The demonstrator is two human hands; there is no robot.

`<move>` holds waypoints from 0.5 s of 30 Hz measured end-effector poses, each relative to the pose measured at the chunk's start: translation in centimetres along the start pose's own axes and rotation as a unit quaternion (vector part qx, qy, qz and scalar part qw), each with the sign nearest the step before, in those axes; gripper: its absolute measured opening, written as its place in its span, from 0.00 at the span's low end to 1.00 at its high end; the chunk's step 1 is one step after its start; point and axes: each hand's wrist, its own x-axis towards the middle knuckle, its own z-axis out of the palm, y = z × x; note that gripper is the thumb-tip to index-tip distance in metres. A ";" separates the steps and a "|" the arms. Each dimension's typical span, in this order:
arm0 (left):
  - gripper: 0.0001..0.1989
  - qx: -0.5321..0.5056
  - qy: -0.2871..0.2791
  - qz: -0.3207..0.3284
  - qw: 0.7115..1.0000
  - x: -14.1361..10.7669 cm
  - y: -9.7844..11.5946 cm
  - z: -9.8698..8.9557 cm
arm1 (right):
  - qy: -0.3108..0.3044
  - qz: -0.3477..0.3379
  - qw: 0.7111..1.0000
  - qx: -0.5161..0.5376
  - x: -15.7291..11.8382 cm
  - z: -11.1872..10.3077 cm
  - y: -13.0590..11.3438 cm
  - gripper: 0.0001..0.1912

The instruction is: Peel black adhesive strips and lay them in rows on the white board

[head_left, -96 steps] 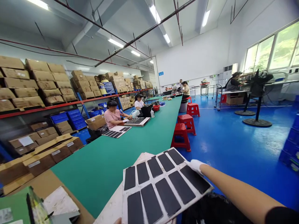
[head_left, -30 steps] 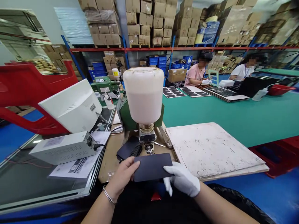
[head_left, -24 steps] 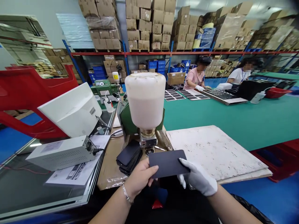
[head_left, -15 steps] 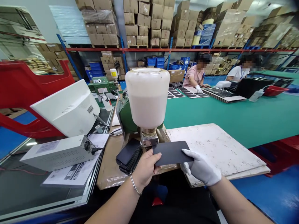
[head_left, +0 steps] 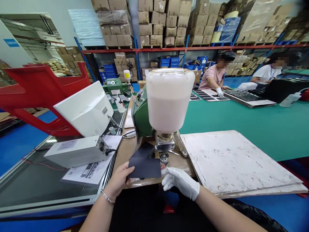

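Pinched in my bare left hand [head_left: 122, 178] is the left end of a flat dark rectangular piece [head_left: 146, 168], held level in front of a stack of similar dark pieces [head_left: 142, 150]. My gloved right hand [head_left: 180, 181] is just right of the piece's free end, fingers apart and holding nothing. Above and between the hands stands a green machine [head_left: 142, 116] with a big translucent bottle [head_left: 169, 103] of pale liquid. Under the bottle, the metal head and roller [head_left: 164, 151] show beside the stack.
White scuffed boards [head_left: 241, 161] lie at the right on a green table [head_left: 256, 125]. At the left are a grey metal box [head_left: 77, 151], a white monitor [head_left: 84, 108] and a red chair [head_left: 36, 87]. Two people sit across the table.
The dark piece has moved left, away from the machine head, with my left hand. My right hand has let go of its right end and also moved left. The view has turned slightly left.
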 end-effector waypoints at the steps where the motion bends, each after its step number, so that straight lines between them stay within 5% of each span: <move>1: 0.13 0.001 0.012 0.008 1.000 0.6 0.3 -0.5 | -0.003 0.002 1.000 -0.001 0.1 0.1 0.4 0.25; 8: 0.17 0.023 0.093 0.034 0.995 4.4 0.0 0.7 | 0.023 -0.009 1.000 0.018 0.1 -0.2 1.7 0.26; 11: 0.22 0.067 0.113 0.007 0.991 4.0 0.2 0.2 | 0.022 -0.019 0.999 0.026 -0.3 -0.5 1.9 0.26; 15: 0.27 0.204 0.215 0.033 0.954 1.6 0.5 -1.6 | 0.018 -0.033 0.999 0.027 -1.0 -0.6 1.8 0.26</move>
